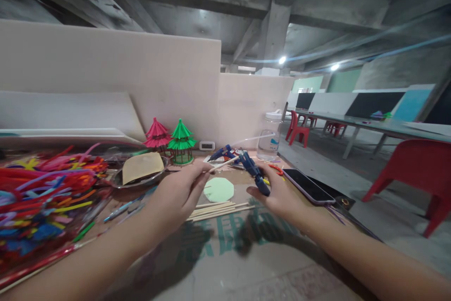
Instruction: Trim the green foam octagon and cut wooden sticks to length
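My left hand (186, 186) pinches one end of a thin wooden stick (224, 165), which slants up to the right. Wrapped round a blue hot glue gun (252, 169) is my right hand (276, 195). The gun's upper end is close to the stick's far end; I cannot tell whether they touch. Below the stick lies a pale green octagonal card (221, 190). Several loose wooden sticks (220, 211) rest just in front of it. A second blue glue gun (222, 152) lies behind my hands.
Bright pipe cleaners (52, 188) heap up at the left, near a metal bowl (160, 176). A red paper pagoda (157, 134) and a green one (181, 139) stand behind. A plastic bottle (269, 139), orange-handled scissors (276, 169) and phone (308, 186) are at right.
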### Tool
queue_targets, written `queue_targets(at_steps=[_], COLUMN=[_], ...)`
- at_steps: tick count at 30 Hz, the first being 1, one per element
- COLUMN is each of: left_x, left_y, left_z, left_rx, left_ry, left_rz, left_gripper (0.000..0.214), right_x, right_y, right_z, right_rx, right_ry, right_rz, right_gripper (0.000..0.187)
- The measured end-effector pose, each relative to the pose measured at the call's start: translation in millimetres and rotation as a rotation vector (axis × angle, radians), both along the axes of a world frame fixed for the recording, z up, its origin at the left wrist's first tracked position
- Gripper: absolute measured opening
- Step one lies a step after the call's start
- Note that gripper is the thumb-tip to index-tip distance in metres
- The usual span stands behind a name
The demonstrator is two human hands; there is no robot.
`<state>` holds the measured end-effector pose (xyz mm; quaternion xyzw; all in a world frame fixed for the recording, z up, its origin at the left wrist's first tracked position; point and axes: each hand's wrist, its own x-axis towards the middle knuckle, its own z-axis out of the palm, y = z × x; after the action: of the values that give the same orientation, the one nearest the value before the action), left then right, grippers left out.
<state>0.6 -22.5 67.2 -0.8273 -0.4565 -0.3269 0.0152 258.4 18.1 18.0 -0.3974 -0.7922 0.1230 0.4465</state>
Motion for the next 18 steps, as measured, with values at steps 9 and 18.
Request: queue_targets(at_steps=[9, 18], left_x=[5, 9], left_y=[-8, -14], left_z=[-4.0, -6.2], left_rx=[-0.082, -0.147], left_ry=[0.021, 0.043], left_rz=[-0.133, -0.175], left_gripper=[0.026, 0.024], right_x=[11, 20], right_y=[5, 2], right_z=[10.0, 24.2], right_rx=[0.384, 0.645], right_ry=[-0.123, -0.203], right_rz=[-0.026, -0.077], right_gripper=[0.046, 0.041])
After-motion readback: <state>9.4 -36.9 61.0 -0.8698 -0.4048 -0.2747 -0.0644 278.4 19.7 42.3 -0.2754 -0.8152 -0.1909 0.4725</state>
